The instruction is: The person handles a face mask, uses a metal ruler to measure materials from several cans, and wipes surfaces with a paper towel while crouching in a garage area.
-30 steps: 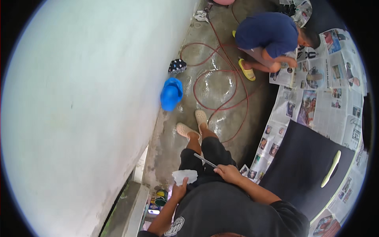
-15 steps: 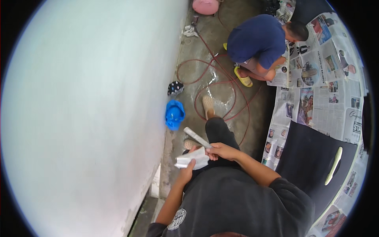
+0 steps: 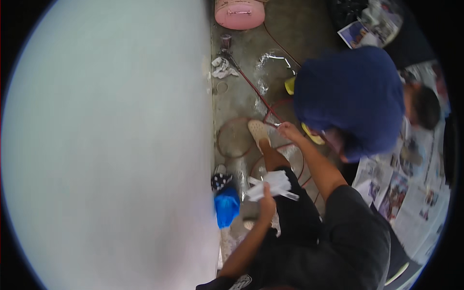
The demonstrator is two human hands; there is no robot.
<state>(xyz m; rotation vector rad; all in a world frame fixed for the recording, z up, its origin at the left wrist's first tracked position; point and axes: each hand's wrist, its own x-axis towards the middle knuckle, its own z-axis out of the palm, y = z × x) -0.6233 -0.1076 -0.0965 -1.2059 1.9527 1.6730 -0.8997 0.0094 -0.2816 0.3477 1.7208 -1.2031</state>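
Note:
My left hand (image 3: 267, 203) is closed on a folded white sheet (image 3: 276, 183), paper or cloth, with a narrow pale strip (image 3: 288, 195) sticking out beside it. These are over my dark-clad leg. My right hand (image 3: 290, 131) reaches forward, low over the wet floor, close to the other person's feet. Its fingers are drawn together around something small and pale at their tips; I cannot make out what it is. A red hose (image 3: 261, 98) runs along the floor just beyond those fingertips.
A person in a dark blue shirt (image 3: 348, 101) crouches at front right, beside newspaper (image 3: 415, 208) covering a dark panelled surface. The white wall (image 3: 121, 145) is at left. Along it lie a blue plastic bag (image 3: 227, 208), a crumpled rag (image 3: 223, 68) and a pink tank (image 3: 240, 14).
My right hand has left the white sheet and stretched forward, no longer holding the grey strip there. My left hand keeps the sheet, farther right. The view has moved nearer the crouching person.

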